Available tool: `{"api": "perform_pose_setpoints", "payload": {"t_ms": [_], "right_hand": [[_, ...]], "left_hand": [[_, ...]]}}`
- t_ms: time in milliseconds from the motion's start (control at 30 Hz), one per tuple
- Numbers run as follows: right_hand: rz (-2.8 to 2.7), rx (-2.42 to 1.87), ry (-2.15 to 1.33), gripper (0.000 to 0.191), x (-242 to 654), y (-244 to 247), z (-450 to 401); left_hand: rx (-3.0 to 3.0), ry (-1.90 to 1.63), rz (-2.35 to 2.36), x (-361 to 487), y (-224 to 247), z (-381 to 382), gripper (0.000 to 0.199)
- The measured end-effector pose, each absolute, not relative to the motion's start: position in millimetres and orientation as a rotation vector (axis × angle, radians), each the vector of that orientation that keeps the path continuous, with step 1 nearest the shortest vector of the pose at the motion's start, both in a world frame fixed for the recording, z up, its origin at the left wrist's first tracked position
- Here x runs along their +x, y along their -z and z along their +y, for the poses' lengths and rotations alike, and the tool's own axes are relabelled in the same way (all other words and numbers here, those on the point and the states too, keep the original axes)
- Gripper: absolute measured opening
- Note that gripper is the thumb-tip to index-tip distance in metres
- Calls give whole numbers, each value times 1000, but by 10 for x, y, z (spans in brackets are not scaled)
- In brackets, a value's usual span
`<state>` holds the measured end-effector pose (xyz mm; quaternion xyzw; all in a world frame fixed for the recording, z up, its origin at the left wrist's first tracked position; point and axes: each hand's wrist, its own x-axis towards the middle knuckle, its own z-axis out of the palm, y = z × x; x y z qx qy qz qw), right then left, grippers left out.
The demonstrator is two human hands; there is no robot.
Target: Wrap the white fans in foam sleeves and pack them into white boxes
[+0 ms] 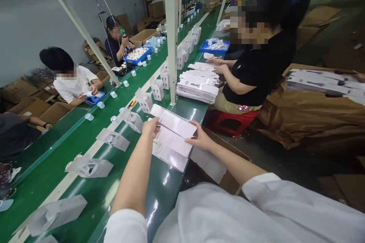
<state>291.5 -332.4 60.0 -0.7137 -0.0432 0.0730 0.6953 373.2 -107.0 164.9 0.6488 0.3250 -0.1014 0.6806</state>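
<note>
White opened cartons (99, 168) line the green bench (167, 186) beside its pale strip, probably spaced for easy reach. The left hand (150, 128) pinches one end of a flat carton (176, 122), overlapping others near the bench's right edge; the right hand (201, 139) grips its other end, apparently keeping it level. Its faint print is unreadable.

Surface (159, 197): boxes (132, 120) in row lengthwise; cups (100, 104) left of row, flat cartons (175, 121) right. Carton stack (198, 90) beyond, right of post (171, 38). Tray (225, 48) behind stack, packets (215, 43) inside.
</note>
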Motion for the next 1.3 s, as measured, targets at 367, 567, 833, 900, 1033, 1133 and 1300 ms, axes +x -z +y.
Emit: {"api": "perform_pose_setpoints", "payload": {"t_ms": [367, 567, 833, 900, 1033, 1133, 1300], "right_hand": [[386, -1495, -592, 86, 3661, -297, -3913], [271, -1757, -664, 70, 4168, -427, -4150], [10, -1737, -1165, 79, 4495, -564, -4066], [-11, -1763, -1156, 74, 4423, -535, -4082], [1, -1701, -1134, 72, 4305, -471, -4084], [40, -1633, -1144, 69, 4278, -441, -4084], [11, -1608, -1194, 69, 4294, -428, -4151]], "left_hand": [[1455, 257, 847, 3041, -816, -1776, 54], [1309, 432, 881, 2996, -682, -2175, 87], [1291, 481, 899, 2821, -751, -2663, 73], [1239, 477, 913, 2743, -769, -2713, 74], [1159, 459, 967, 2675, -788, -2641, 76], [1120, 413, 980, 2567, -825, -2468, 70], [1180, 267, 979, 1947, -881, -1928, 39]]}}
